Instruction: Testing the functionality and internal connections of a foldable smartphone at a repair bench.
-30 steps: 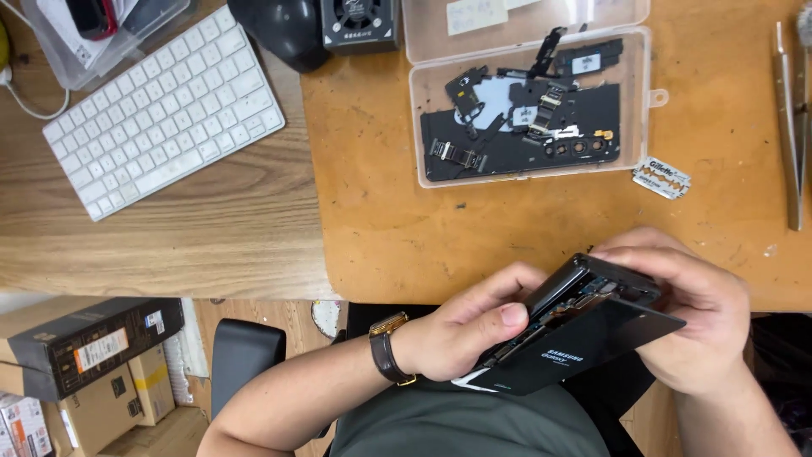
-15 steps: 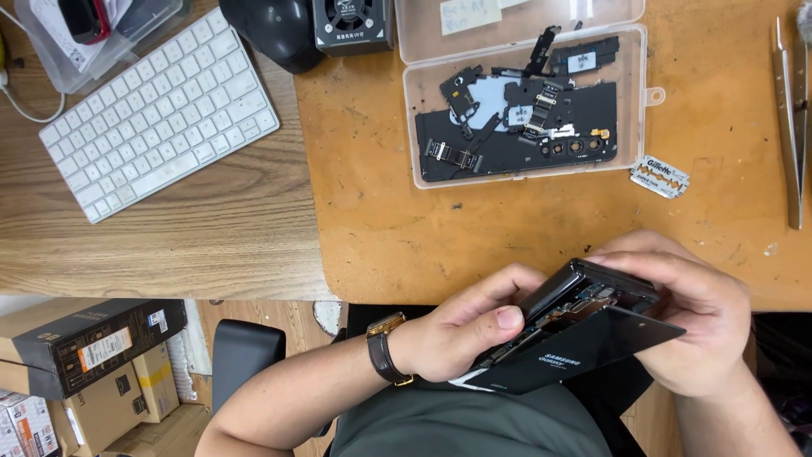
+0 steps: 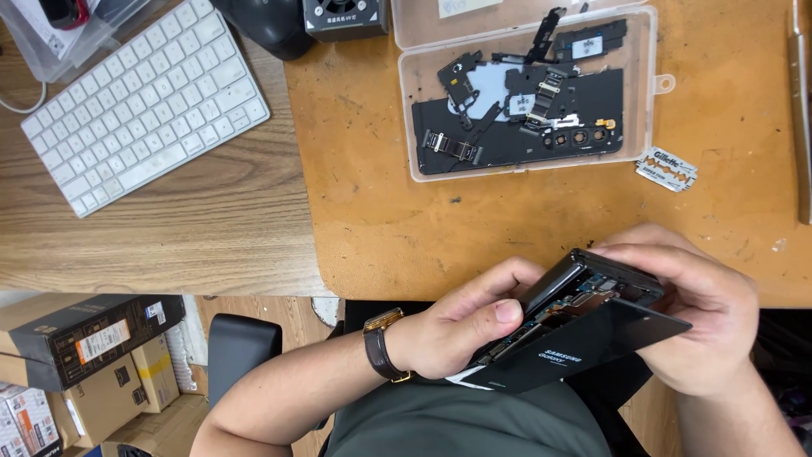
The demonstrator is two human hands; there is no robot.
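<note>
Both hands grip one opened black phone [image 3: 584, 326] between them: left hand [image 3: 461, 326] pinching its near-left end, right hand [image 3: 694, 309] curled over the far-right end (long axis running lower-left to upper-right)

phone [image 3: 584, 338] underside hidden by hands, tweezers [image 3: 799, 110] cut off

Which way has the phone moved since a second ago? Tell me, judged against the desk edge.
No: the phone sits just as before against the desk edge, gripped by the left hand and right hand.
</note>
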